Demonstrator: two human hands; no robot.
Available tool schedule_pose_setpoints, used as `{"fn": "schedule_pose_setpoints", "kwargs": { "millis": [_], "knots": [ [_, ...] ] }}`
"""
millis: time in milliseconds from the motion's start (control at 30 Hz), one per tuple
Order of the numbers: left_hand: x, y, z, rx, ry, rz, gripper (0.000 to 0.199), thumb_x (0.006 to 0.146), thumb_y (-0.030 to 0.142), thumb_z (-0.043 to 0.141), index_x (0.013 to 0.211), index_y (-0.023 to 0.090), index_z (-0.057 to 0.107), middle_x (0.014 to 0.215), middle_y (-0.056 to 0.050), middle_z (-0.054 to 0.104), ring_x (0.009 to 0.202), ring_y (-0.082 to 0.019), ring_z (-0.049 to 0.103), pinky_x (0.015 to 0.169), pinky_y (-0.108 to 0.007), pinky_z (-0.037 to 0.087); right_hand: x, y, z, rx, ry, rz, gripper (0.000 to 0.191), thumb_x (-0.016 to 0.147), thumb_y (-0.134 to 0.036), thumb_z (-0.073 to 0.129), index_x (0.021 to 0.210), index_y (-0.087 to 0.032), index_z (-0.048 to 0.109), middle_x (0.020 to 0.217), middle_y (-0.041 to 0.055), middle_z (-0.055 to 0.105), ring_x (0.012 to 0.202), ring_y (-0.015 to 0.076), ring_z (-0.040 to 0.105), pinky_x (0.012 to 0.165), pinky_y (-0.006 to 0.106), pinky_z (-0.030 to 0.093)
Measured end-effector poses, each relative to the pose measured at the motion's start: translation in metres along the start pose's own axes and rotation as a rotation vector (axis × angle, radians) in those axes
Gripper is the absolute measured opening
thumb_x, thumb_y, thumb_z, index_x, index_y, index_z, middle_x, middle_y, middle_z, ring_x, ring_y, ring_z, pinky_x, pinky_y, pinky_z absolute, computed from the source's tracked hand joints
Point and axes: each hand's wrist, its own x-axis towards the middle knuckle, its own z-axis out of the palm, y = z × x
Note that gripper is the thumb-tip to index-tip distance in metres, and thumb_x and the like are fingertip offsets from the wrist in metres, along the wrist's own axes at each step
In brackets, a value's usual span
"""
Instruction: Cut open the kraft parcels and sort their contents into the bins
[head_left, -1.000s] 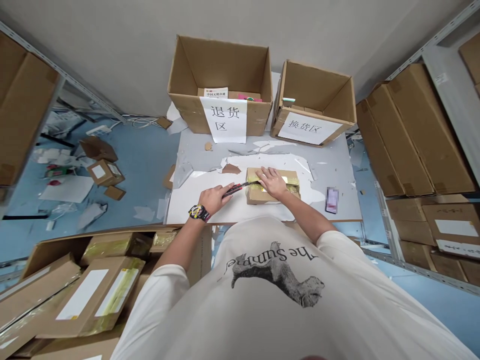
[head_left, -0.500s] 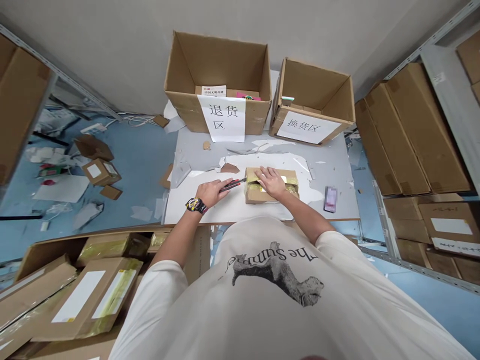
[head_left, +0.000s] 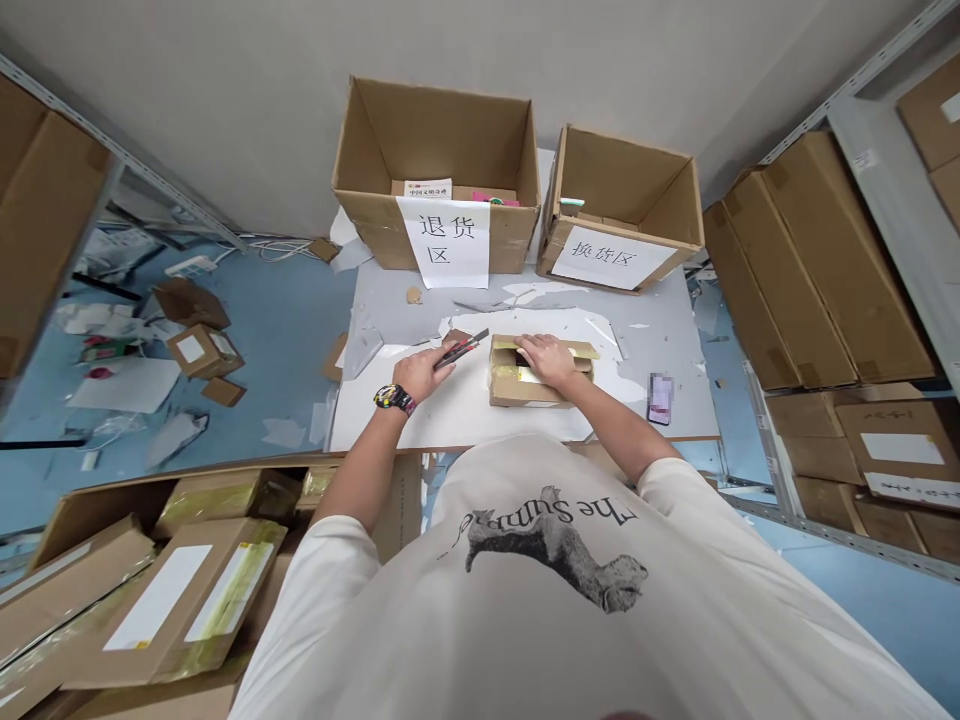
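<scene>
I hold a black and red cutter (head_left: pixel 466 346) closed up in my left hand (head_left: pixel 424 373), just left of the small brown box (head_left: pixel 507 389). That box sits near the middle of the tabletop (head_left: pixel 675 320). My right hand (head_left: pixel 547 358) lies on its top, by the gap. I cannot tell if it pinches the flap. A phone (head_left: pixel 660 399) lies to the right.

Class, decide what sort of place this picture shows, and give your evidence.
Probably a parcel-handling or returns area: large open cartons with paper signs stand on the table, taped parcels fill a big box, and the left hand holds a cutter near a small carton.
</scene>
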Motion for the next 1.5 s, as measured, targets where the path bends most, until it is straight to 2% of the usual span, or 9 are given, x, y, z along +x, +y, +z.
{"fn": "schedule_pose_setpoints", "kwargs": {
  "millis": [233, 433, 567, 767, 933, 1000, 1100, 1267, 1500],
  "knots": [
    [-0.013, 0.004, -0.009, -0.029, 0.074, -0.035, 0.067, 0.108, 0.053, 0.066, 0.173, 0.035, 0.07, 0.148, -0.012, 0.085, 0.131, -0.04, 0.079, 0.102, -0.044, 0.06, -0.001, -0.005, -0.012, -0.022, -0.013, -0.022, 0.054, 0.128, -0.044, 0.039, 0.158, -0.018, 0.076, 0.155, 0.0194, 0.08, 0.133, 0.0388, 0.074, 0.118, 0.052, 0.054],
    [-0.038, 0.013, 0.016, -0.255, 0.213, -0.218, 0.062, 0.109, 0.056, 0.063, 0.162, 0.026, 0.074, 0.127, -0.012, 0.089, 0.111, -0.034, 0.082, 0.096, -0.039, 0.059, -0.032, -0.021, 0.0, 0.001, 0.033, 0.0, 0.055, 0.121, -0.049, 0.064, 0.165, -0.017, 0.071, 0.179, 0.0211, 0.063, 0.163, 0.0428, 0.055, 0.133, 0.058, 0.048],
    [-0.047, 0.026, 0.031, -0.398, 0.231, -0.275, 0.06, 0.108, 0.058, 0.063, 0.153, 0.021, 0.075, 0.108, -0.009, 0.086, 0.096, -0.029, 0.08, 0.09, -0.037, 0.058, -0.049, -0.034, 0.008, 0.1, 0.069, 0.059, 0.05, 0.12, -0.042, 0.066, 0.164, -0.02, 0.073, 0.176, 0.0195, 0.065, 0.164, 0.041, 0.055, 0.138, 0.06, 0.046],
    [-0.045, 0.083, 0.039, -0.545, 0.269, -0.099, 0.08, 0.108, 0.057, 0.066, 0.177, 0.019, 0.053, 0.099, -0.004, 0.08, 0.086, -0.027, 0.075, 0.087, -0.037, 0.058, -0.044, -0.074, 0.021, 0.722, 0.216, 0.195, 0.049, 0.117, -0.06, 0.067, 0.145, -0.024, 0.085, 0.133, 0.0146, 0.087, 0.127, 0.0337, 0.078, 0.119, 0.051, 0.061],
    [-0.038, 0.13, 0.051, -0.553, 0.204, 0.11, 0.087, 0.114, 0.047, 0.062, 0.191, 0.02, 0.03, 0.141, -0.017, 0.082, 0.117, -0.033, 0.081, 0.102, -0.044, 0.062, -0.038, -0.092, 0.024, 1.259, 0.345, 0.355, 0.051, 0.1, -0.074, 0.075, 0.108, -0.025, 0.084, 0.099, 0.0035, 0.084, 0.094, 0.0259, 0.077, 0.094, 0.04, 0.066],
    [-0.037, 0.14, 0.057, -0.536, 0.188, 0.175, 0.089, 0.115, 0.043, 0.061, 0.193, 0.021, 0.025, 0.159, -0.02, 0.075, 0.133, -0.036, 0.077, 0.112, -0.047, 0.061, -0.042, -0.09, 0.02, 1.309, 0.38, 0.436, 0.049, 0.095, -0.074, 0.078, 0.092, -0.025, 0.077, 0.088, 0.0018, 0.079, 0.087, 0.0248, 0.075, 0.088, 0.038, 0.066],
    [-0.035, 0.145, 0.064, -0.487, 0.123, 0.266, 0.091, 0.114, 0.041, 0.064, 0.194, 0.022, 0.025, 0.161, -0.019, 0.073, 0.137, -0.037, 0.074, 0.117, -0.051, 0.06, -0.055, -0.081, 0.013, 1.337, 0.438, 0.519, 0.05, 0.092, -0.076, 0.076, 0.095, -0.027, 0.072, 0.092, 0.0029, 0.079, 0.093, 0.0265, 0.077, 0.091, 0.039, 0.067],
    [-0.031, 0.141, 0.07, -0.335, 0.068, 0.406, 0.071, 0.112, 0.036, 0.065, 0.181, 0.023, 0.054, 0.149, -0.019, 0.077, 0.143, -0.041, 0.067, 0.128, -0.06, 0.053, -0.082, -0.049, -0.001, 1.345, 0.517, 0.642, 0.058, 0.097, -0.087, 0.062, 0.109, -0.03, 0.061, 0.097, 0.0062, 0.081, 0.093, 0.0292, 0.079, 0.087, 0.044, 0.069],
    [-0.013, 0.126, 0.069, -0.292, 0.218, 0.234, 0.07, 0.111, 0.037, 0.065, 0.178, 0.023, 0.056, 0.18, -0.02, 0.056, 0.171, -0.041, 0.047, 0.145, -0.067, 0.037, -0.135, 0.016, -0.01, 1.218, 0.723, 0.88, 0.057, 0.099, -0.088, 0.054, 0.105, -0.032, 0.049, 0.077, -0.0036, 0.06, 0.07, 0.0233, 0.073, 0.071, 0.037, 0.066]
  ]
}}
